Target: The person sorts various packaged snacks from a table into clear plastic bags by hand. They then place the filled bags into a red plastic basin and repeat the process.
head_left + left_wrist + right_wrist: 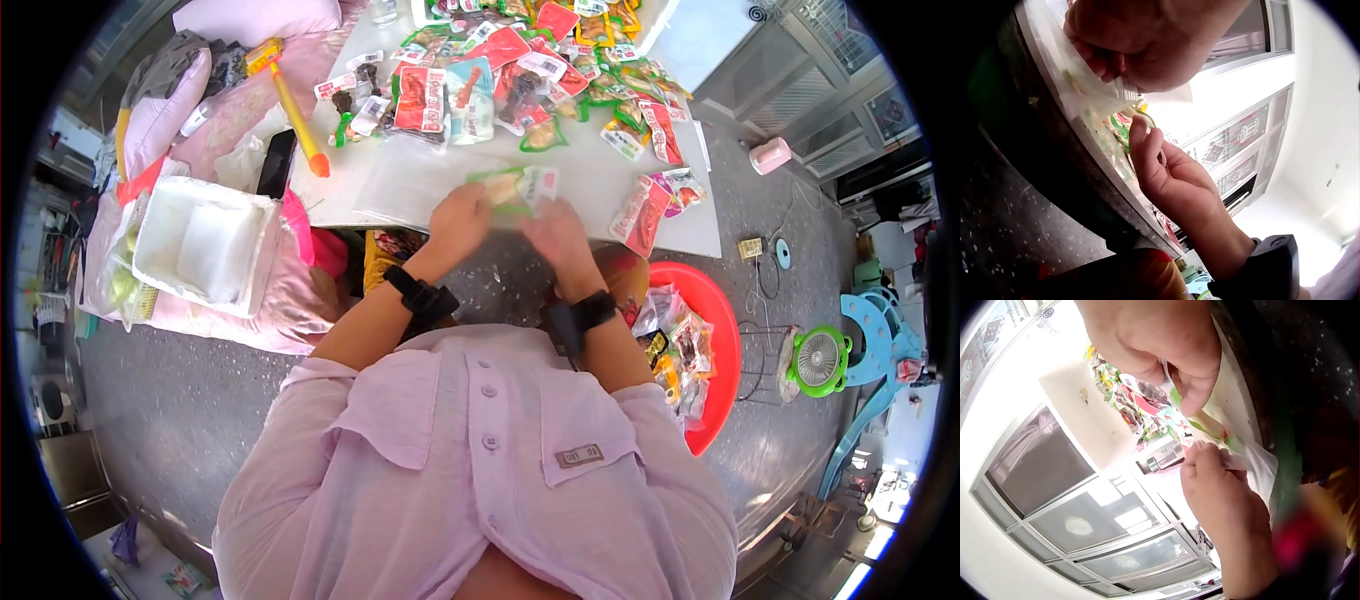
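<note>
A small snack packet (513, 186) with green edges and a pale filling lies between my two hands over the near edge of the table. My left hand (460, 222) pinches its left end, fingers curled. At the other end, the thumb and fingers of my right hand (557, 232) grip the packet; this hand is a little blurred. The right wrist view shows the packet's green edge (1175, 399) beside the right hand's fingers. Thin clear plastic bags (385, 185) lie flat on the table by the left hand, and clear plastic (1075, 94) hangs beneath it.
A heap of snack packets (540, 70) covers the back of the white table (330, 200). Several red packets (645, 215) lie at its right corner. A red basin (725, 350) of packets stands right, a white foam box (155, 240) left. A yellow stick (290, 110) lies near a phone (277, 163).
</note>
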{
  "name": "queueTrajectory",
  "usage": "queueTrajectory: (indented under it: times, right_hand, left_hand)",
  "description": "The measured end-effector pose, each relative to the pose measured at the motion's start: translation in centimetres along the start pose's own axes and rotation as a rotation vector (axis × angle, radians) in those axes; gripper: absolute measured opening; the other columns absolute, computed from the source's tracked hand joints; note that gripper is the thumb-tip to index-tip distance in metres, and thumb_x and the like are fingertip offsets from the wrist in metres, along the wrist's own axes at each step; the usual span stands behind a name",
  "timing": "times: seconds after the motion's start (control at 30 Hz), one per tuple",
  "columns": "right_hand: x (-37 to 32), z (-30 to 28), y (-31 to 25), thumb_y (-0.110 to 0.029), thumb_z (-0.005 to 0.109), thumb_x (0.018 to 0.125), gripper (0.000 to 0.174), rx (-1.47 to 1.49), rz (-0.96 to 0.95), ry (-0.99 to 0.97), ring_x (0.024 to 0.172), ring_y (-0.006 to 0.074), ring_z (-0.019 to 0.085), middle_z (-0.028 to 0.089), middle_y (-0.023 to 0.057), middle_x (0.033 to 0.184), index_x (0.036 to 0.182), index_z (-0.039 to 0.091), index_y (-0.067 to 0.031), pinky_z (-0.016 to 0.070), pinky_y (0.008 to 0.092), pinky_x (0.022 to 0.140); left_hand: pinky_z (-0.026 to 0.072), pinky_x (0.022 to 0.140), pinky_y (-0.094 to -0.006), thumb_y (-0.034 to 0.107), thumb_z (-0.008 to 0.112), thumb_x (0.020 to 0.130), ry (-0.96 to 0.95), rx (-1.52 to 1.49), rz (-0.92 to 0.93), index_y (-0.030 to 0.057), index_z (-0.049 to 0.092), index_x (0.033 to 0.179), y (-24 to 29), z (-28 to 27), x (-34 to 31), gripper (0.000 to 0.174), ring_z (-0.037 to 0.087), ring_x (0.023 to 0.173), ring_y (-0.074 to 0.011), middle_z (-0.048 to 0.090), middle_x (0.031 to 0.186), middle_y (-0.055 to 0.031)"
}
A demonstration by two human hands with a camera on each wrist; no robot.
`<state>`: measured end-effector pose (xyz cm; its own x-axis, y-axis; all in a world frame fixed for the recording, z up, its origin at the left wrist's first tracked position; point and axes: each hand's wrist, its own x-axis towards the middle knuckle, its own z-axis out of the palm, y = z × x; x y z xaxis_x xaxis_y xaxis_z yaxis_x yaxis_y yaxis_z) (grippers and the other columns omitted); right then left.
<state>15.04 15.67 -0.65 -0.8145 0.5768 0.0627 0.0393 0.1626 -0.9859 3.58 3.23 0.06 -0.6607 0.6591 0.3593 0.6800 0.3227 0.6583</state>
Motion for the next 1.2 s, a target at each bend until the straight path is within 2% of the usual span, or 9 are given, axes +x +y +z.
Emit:
queueTrajectory:
  times: [0.07, 0.1, 0.23, 0.43, 0.63, 0.73, 0.83, 0.97, 1.2]
  right_hand:
    - [-0.5, 1.2, 1.0, -0.013, 0.049, 0.077, 0.025, -0.327, -0.148, 0.011, 0.076, 0.0247, 0.055, 0.053, 0.0116, 0.087, 0.097, 0.046, 0.0009, 0.0473, 0.0326, 0.061]
    - [-0.9, 2.6, 1.1, -0.016, 0.052, 0.075, 0.025, -0.171, -0.147, 0.059, 0.075, 0.0242, 0.054, 0.053, 0.0106, 0.083, 0.094, 0.049, -0.0003, 0.0461, 0.0322, 0.062]
    - [0.3, 2.7, -2.3, -0.015, 0.046, 0.078, 0.026, 0.090, 0.392, -0.058, 0.063, 0.0182, 0.055, 0.054, 0.0114, 0.086, 0.098, 0.046, 0.0017, 0.0478, 0.0291, 0.054]
    - [1.0, 2.4, -3.8, -0.019, 0.040, 0.078, 0.024, -0.328, 0.355, -0.351, 0.057, 0.0162, 0.054, 0.054, 0.0136, 0.071, 0.082, 0.052, 0.0018, 0.0439, 0.0278, 0.049]
    - [1.7, 5.1, -2.8, -0.017, 0.039, 0.077, 0.022, -0.195, 0.257, -0.102, 0.058, 0.0178, 0.054, 0.054, 0.0130, 0.069, 0.077, 0.052, 0.0012, 0.0425, 0.0289, 0.049]
    - [1.9, 5.2, -2.4, -0.016, 0.043, 0.076, 0.020, 0.159, 0.310, -0.210, 0.059, 0.0185, 0.054, 0.055, 0.0124, 0.073, 0.077, 0.052, 0.0015, 0.0431, 0.0292, 0.050]
    - [2.4, 2.7, -4.1, -0.014, 0.045, 0.075, 0.017, 0.017, 0.450, -0.397, 0.060, 0.0179, 0.054, 0.055, 0.0112, 0.074, 0.080, 0.052, 0.0012, 0.0439, 0.0283, 0.051]
    - [4.8, 0.3, 0.6, -0.014, 0.048, 0.074, 0.016, -0.168, 0.189, -0.131, 0.057, 0.0169, 0.054, 0.055, 0.0094, 0.071, 0.081, 0.052, 0.0007, 0.0443, 0.0281, 0.052]
    - [6.9, -5.9, 0.6, -0.015, 0.052, 0.071, 0.017, -0.438, -0.136, 0.240, 0.067, 0.0259, 0.056, 0.055, 0.0155, 0.071, 0.079, 0.053, 0.0005, 0.0437, 0.0329, 0.061]
  left_hand:
    - [0.0430, 0.068, -0.0368, 0.010, 0.048, 0.072, 0.004, -0.004, 0.024, 0.0028, 0.052, 0.092, -0.2, 0.0, 0.0, 0.021, 0.053, 0.079, -0.0318, 0.056, 0.087, -0.0166]
    - [0.0430, 0.069, -0.0367, 0.009, 0.048, 0.072, 0.006, -0.006, 0.036, 0.0027, 0.052, 0.092, -0.1, -0.2, 0.0, 0.021, 0.053, 0.080, -0.0320, 0.056, 0.087, -0.0164]
    - [0.0430, 0.068, -0.0369, 0.009, 0.048, 0.071, -0.086, 0.052, 0.060, 0.0033, 0.052, 0.091, 0.2, -0.8, 0.0, 0.021, 0.053, 0.079, -0.0322, 0.055, 0.086, -0.0164]
    - [0.0429, 0.068, -0.0368, 0.009, 0.049, 0.071, -0.029, 0.018, 0.085, 0.0031, 0.052, 0.091, -0.6, -0.2, -0.6, 0.021, 0.053, 0.080, -0.0320, 0.055, 0.085, -0.0163]
    - [0.0430, 0.068, -0.0361, 0.010, 0.050, 0.072, 0.009, -0.012, 0.110, 0.0027, 0.052, 0.091, -0.8, 0.1, -0.4, 0.021, 0.053, 0.080, -0.0322, 0.055, 0.086, -0.0169]
    - [0.0430, 0.068, -0.0363, 0.010, 0.050, 0.072, -0.024, -0.040, 0.081, 0.0028, 0.052, 0.091, -0.9, -0.5, -0.5, 0.021, 0.052, 0.079, -0.0324, 0.054, 0.085, -0.0169]
    - [0.0427, 0.066, -0.0381, 0.011, 0.048, 0.071, -0.097, -0.002, 0.062, 0.0036, 0.052, 0.089, -1.1, -0.9, -0.6, 0.020, 0.052, 0.076, -0.0326, 0.054, 0.081, -0.0162]
    - [0.0419, 0.061, -0.0411, 0.012, 0.047, 0.070, -0.152, 0.171, 0.063, 0.0040, 0.051, 0.082, -0.8, -1.0, -0.4, 0.015, 0.052, 0.070, -0.0328, 0.053, 0.075, -0.0147]
    - [0.0417, 0.057, -0.0413, 0.012, 0.050, 0.068, -0.127, 0.325, 0.095, 0.0051, 0.050, 0.075, -1.6, -0.3, 0.6, 0.010, 0.052, 0.065, -0.0312, 0.051, 0.070, -0.0129]
